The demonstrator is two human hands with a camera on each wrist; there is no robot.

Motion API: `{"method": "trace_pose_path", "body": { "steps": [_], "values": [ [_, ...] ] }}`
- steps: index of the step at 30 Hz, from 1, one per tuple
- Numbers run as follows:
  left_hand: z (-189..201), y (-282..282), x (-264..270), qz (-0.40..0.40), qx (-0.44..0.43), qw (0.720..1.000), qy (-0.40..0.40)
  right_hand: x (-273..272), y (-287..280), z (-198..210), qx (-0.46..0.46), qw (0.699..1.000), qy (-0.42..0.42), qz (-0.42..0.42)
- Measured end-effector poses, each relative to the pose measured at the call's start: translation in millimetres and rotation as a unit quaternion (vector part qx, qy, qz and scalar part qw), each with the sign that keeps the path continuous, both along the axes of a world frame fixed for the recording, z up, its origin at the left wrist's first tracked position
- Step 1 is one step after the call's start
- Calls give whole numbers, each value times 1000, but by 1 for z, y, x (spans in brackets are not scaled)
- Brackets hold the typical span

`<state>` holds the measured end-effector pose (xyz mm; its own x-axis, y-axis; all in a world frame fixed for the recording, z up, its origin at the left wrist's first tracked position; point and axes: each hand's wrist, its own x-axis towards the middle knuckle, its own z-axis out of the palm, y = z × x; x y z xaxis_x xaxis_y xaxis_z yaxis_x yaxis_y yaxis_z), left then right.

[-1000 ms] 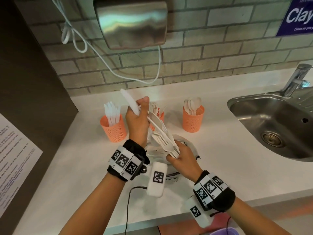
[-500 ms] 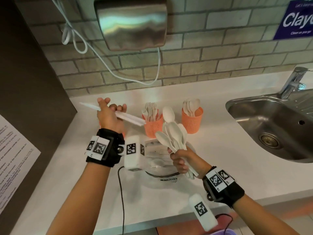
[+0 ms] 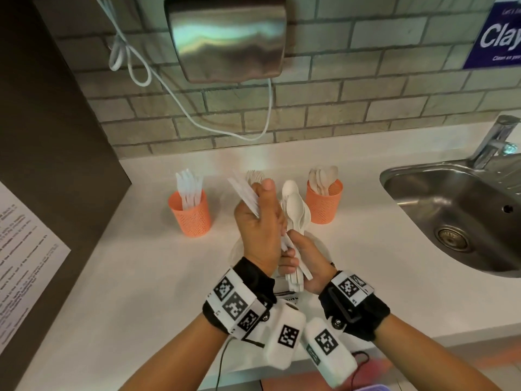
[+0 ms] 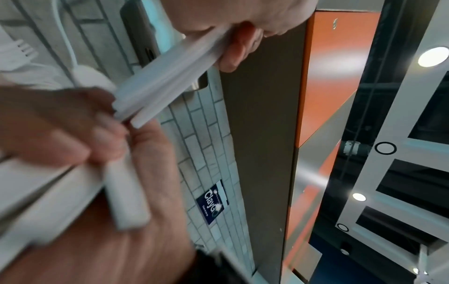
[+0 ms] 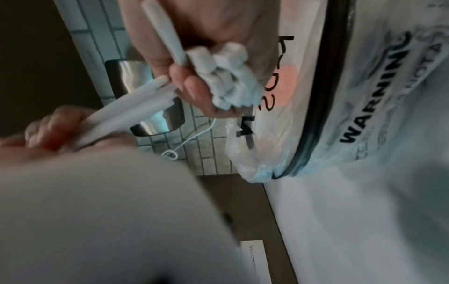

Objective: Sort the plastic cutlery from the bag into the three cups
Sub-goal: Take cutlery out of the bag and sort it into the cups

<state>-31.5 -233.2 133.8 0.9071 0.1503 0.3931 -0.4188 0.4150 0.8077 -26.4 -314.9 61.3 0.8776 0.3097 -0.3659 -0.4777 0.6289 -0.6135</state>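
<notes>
My left hand (image 3: 260, 218) grips a few white plastic knives (image 3: 244, 194) whose ends stick up and to the left; the left wrist view shows the same knives (image 4: 170, 76) under my curled fingers. Pressed against it, my right hand (image 3: 301, 255) holds an upright bundle of white spoons (image 3: 296, 206), and the handle ends (image 5: 223, 80) bunch in its fist. Three orange cups stand behind: the left cup (image 3: 190, 214) with knives, the middle cup's forks (image 3: 255, 176) showing above my left hand, and the right cup (image 3: 324, 204) with spoons. The clear bag (image 5: 364, 96) lies under my hands.
A steel sink (image 3: 456, 218) with a tap (image 3: 493, 139) is set into the white counter (image 3: 141, 277) at the right. A metal hand dryer (image 3: 228, 38) and its white cable hang on the brick wall. A dark panel with a paper notice (image 3: 19, 263) bounds the left.
My left hand has come back from above the left cup to the middle, still holding the knives, and now meets my right hand. The spoon bundle has stayed upright.
</notes>
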Motion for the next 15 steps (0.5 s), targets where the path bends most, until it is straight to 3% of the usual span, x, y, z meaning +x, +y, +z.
{"method": "trace_pose_path", "body": {
  "steps": [5,10,15],
  "values": [
    [-12,-2,-2,-8,74,997,27,-3,1,-1,2,999,-27,25],
    [3,17,15,-22,57,998,23,-7,-10,2,7,988,-69,137],
    [10,51,50,37,269,961,51,-14,-25,4,78,969,-112,206]
  ]
}}
